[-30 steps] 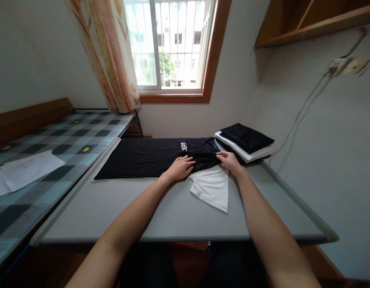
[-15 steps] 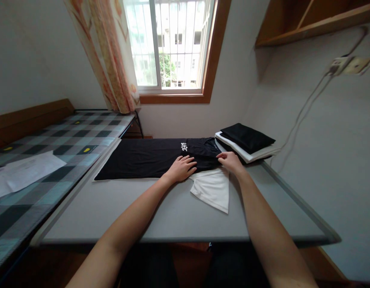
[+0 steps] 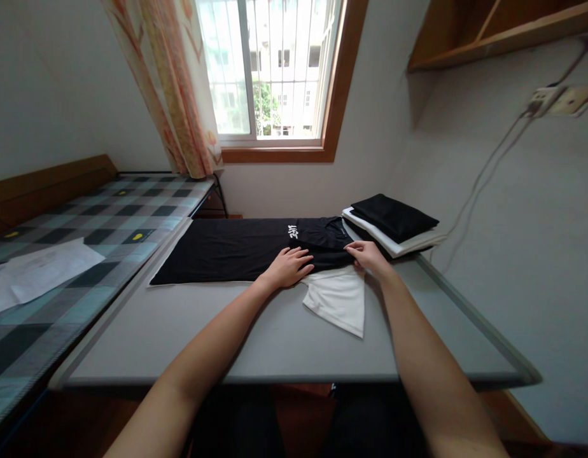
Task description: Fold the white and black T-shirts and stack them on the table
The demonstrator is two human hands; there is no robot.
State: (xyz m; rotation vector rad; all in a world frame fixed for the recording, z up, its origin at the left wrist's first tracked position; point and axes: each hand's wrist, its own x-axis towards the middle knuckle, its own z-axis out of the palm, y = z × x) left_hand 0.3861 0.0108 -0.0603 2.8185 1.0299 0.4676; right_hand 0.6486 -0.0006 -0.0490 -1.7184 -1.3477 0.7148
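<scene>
A black T-shirt [image 3: 227,250] with white lettering lies lengthwise across the grey table, its collar toward the right. White cloth edges show along its lower side, and a white sleeve [image 3: 339,300] sticks out toward me. My left hand [image 3: 289,267] rests flat on the black cloth near the lettering, fingers spread. With thumb and forefinger, my right hand [image 3: 365,256] pinches the black T-shirt near its collar at the shoulder. The cloth between both hands shows a slight raised fold. What the right hand's other fingers touch is hidden.
Folded black and white clothes [image 3: 394,219] are stacked at the table's back right. The grey table [image 3: 179,343] has a raised rim. On the left stands a bed with a checked cover [image 3: 146,203] and papers [image 3: 46,270]. A cable [image 3: 485,165] hangs from a wall socket.
Almost nothing differs. The view has shifted very slightly; both hands stay in the same places on the black T-shirt.
</scene>
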